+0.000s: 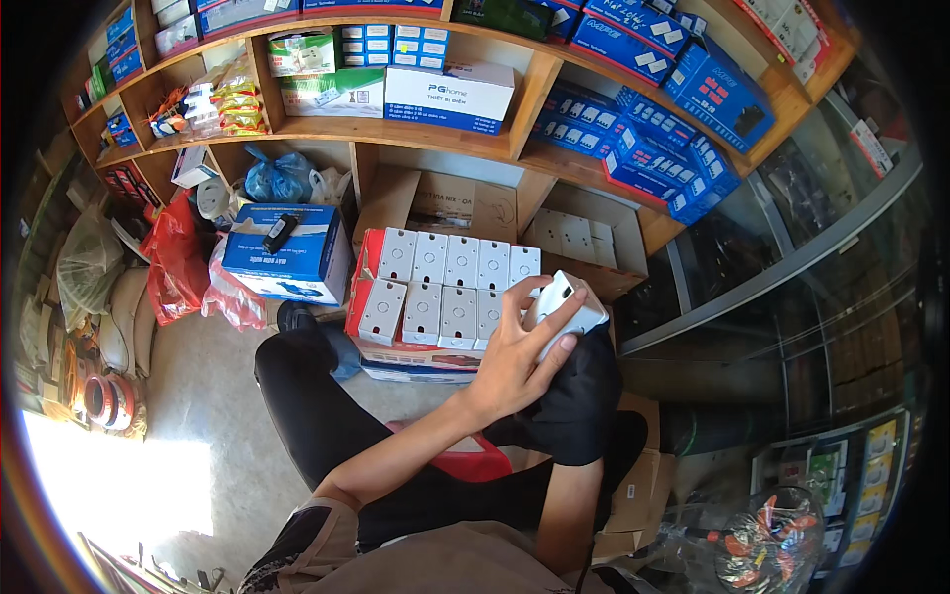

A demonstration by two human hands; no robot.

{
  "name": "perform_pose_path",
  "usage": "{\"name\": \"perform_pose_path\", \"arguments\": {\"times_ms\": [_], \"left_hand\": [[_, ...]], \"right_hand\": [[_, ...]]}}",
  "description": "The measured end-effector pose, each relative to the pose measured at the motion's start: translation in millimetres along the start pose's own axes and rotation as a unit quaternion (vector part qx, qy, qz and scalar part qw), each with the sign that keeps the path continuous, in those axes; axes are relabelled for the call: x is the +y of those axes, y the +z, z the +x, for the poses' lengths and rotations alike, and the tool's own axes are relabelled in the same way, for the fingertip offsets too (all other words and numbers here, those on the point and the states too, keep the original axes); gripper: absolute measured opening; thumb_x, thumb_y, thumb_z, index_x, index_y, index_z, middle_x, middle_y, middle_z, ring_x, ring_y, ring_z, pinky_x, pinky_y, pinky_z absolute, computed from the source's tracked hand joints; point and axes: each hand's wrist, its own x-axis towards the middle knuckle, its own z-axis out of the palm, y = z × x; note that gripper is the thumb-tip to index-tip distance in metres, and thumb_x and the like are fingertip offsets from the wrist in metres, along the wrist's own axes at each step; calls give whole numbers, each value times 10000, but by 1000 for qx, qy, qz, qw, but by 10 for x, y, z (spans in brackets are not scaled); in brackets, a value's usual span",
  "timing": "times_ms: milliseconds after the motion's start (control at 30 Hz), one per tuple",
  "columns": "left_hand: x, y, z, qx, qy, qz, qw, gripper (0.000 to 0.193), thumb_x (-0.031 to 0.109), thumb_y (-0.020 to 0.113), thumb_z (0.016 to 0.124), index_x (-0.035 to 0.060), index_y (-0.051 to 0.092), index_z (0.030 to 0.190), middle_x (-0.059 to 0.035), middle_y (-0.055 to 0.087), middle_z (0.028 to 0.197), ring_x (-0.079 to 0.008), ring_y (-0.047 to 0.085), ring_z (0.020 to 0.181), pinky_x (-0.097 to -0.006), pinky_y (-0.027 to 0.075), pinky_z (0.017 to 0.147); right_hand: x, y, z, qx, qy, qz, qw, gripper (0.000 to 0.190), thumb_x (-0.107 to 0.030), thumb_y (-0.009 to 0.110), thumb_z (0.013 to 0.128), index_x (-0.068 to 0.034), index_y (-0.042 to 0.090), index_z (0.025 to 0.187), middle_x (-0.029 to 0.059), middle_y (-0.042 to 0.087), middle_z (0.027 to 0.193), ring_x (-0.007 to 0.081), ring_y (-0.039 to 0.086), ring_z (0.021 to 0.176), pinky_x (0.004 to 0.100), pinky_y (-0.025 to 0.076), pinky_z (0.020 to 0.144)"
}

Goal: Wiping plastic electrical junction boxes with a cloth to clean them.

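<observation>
A white plastic electrical mounting box (565,303) is tilted up in my left hand (512,364), with my fingers spread over its top and side. Black cloth (582,382) covers my right hand, so its fingers are hidden. That cloth meets the lower right side of the box. Just beyond, two rows of similar white mounting boxes (458,315) stand on a red carton (358,315). Each box has a round knockout mark and small holes. My left hand partly covers the near right end of the rows.
Wooden shelves (445,141) with blue cartons (646,156) rise ahead. At left, a blue-and-white carton (286,252) bears a small black device (280,234). An open cardboard box (594,245) stands at right, near a glass cabinet (742,245). A wrapped fan (768,538) sits lower right.
</observation>
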Motion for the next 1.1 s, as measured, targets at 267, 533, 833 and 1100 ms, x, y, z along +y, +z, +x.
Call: {"name": "perform_pose_path", "arguments": {"times_ms": [267,533,833,1100], "left_hand": [[-123,-215,140,-13,-154,-192,969,448,232,417,1103,61,408,1517,-138,493,1367,-159,514,1165,-300,396,1030],[-28,-296,115,-62,-290,-259,919,469,315,402,1111,92,413,1524,-106,495,1402,-172,443,1301,-302,317,1115],[233,-325,195,-149,-149,-236,949,435,347,576,1049,138,596,1430,-84,585,1142,-148,578,975,-287,481,833],[275,-368,206,-203,-253,-324,889,498,366,545,1062,111,522,1489,-109,556,1216,-165,537,1101,-290,428,961]], "right_hand": [[-308,-125,64,-91,-133,96,982,394,7,739,742,51,651,1124,200,674,1081,369,678,902,350,545,784],[-159,154,-135,-94,-179,74,976,269,48,713,751,11,647,1009,168,623,932,371,607,774,386,522,749],[-81,34,-415,-31,208,399,892,430,-90,819,779,55,657,1150,130,709,1045,239,688,935,315,529,840],[-231,46,-189,110,153,483,855,537,-153,861,773,84,644,1203,127,721,1089,208,687,997,309,530,877]]}}
